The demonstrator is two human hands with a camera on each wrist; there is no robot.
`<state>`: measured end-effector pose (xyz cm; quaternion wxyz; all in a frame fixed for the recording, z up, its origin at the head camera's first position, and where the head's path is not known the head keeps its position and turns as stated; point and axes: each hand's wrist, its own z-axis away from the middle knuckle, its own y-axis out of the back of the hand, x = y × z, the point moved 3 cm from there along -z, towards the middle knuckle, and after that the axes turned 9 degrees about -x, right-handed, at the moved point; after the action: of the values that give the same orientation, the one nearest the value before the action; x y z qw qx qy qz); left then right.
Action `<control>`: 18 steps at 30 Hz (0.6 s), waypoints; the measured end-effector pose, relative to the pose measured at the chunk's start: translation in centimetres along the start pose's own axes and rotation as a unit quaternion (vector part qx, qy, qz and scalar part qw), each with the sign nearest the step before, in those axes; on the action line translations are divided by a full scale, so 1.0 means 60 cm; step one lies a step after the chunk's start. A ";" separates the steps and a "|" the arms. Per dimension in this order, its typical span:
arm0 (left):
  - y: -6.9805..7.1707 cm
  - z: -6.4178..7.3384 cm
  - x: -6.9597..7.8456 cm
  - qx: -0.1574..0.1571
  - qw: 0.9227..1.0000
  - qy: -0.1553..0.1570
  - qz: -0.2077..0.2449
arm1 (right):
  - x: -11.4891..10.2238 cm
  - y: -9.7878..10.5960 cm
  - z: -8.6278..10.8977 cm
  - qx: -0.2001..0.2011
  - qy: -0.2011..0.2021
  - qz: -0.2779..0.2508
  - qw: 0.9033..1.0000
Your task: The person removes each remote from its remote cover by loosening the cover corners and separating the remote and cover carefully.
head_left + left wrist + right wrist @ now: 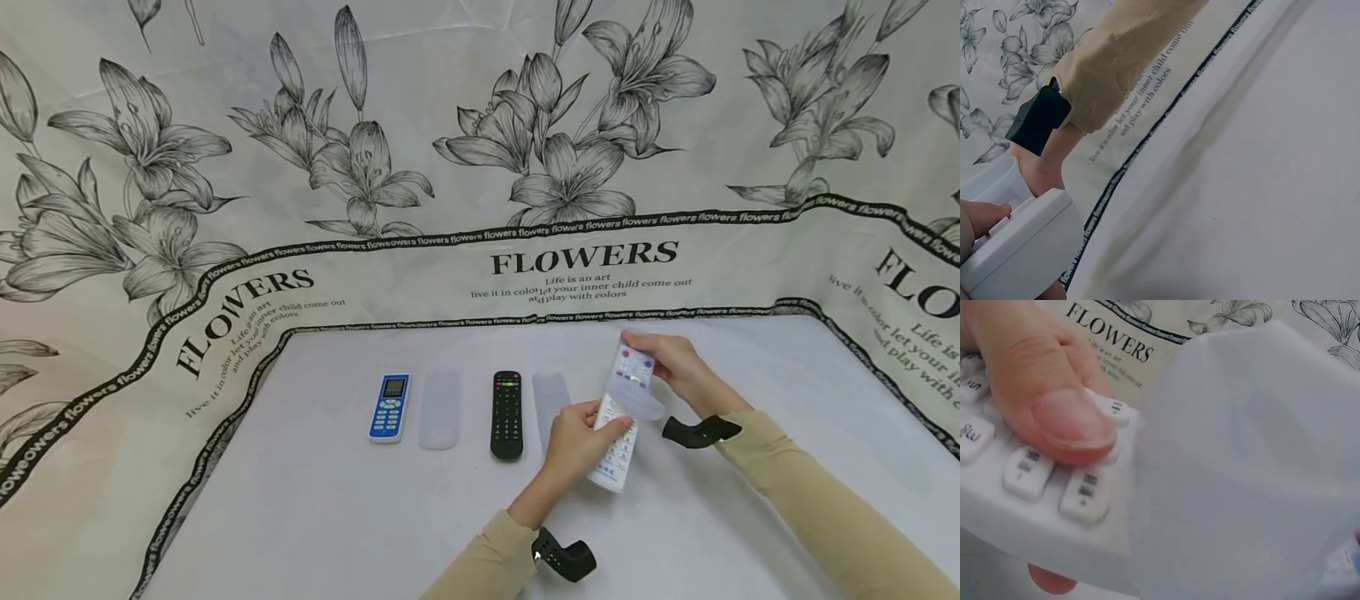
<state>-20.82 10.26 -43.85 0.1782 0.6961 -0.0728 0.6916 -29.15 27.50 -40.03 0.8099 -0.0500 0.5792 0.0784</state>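
Observation:
A white remote control (617, 454) is held tilted above the table, its buttons facing up. My left hand (576, 443) grips its lower half, with the thumb (1072, 419) lying across the buttons. A translucent sleeve-like cover (633, 396) lies over the remote's upper end, where coloured buttons show through. Its loose edge flares out to the right of the remote, and in the right wrist view the cover (1229, 456) fills much of the picture. My right hand (677, 367) pinches the covered top end; its fingertips are partly hidden behind it.
Left of the hands lie a black remote (507, 417) and a blue-and-white remote (389, 408). One translucent cover (438, 410) lies between them; another cover (550, 396) is partly behind my left hand. A flower-printed cloth (585, 292) rises behind the white table (315, 500).

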 end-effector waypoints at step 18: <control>-0.024 0.012 0.014 0.024 0.999 -0.025 0.007 | -0.017 0.013 0.011 0.035 0.000 -0.188 0.982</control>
<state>-19.64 11.45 -43.21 0.1546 0.7170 -0.0650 0.6766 -29.00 28.31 -38.82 0.8115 -0.1295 0.5619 -0.0953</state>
